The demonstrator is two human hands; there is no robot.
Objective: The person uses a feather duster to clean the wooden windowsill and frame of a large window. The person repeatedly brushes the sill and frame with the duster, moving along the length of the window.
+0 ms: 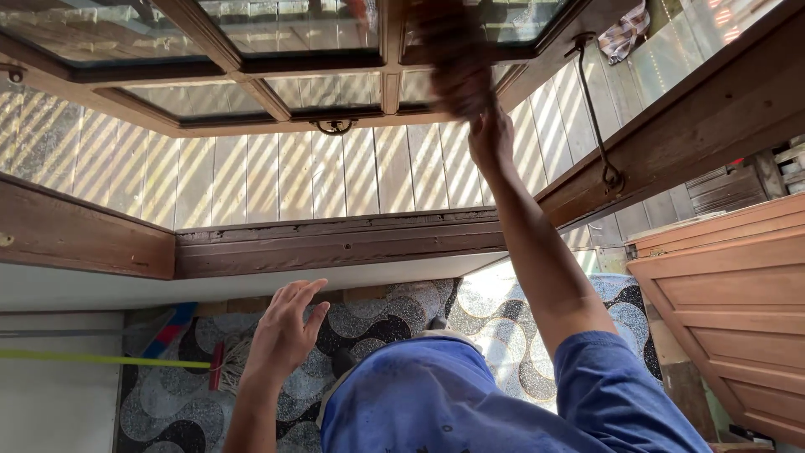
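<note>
Head view is showing the right hand reaching up at arm's length and clenching a dark brown cloth, pressing it against the wooden window sash near the middle of the frame's top edge. The cloth is blurring, so its exact shape and how the fingers are wrapping it are hard to make out; it appears bunched so the palm can bear on the wood and glass. The left hand is hanging lower, released and spread, fingers apart, touching nothing that I can see and likely balancing the body during the stretch. Below both, a blue shirt is filling the bottom edge.

Outward from the hands, the open sash is swinging out over a striped, sunlit ledge, and a dark wooden sill is running beneath it. A long metal stay hook is hanging along the right jamb, near the right arm but apart from it. Further off, a mop with a yellow-green handle is lying on the patterned floor at the left, and an orange wooden cabinet is standing at the right edge, partly cut off.
</note>
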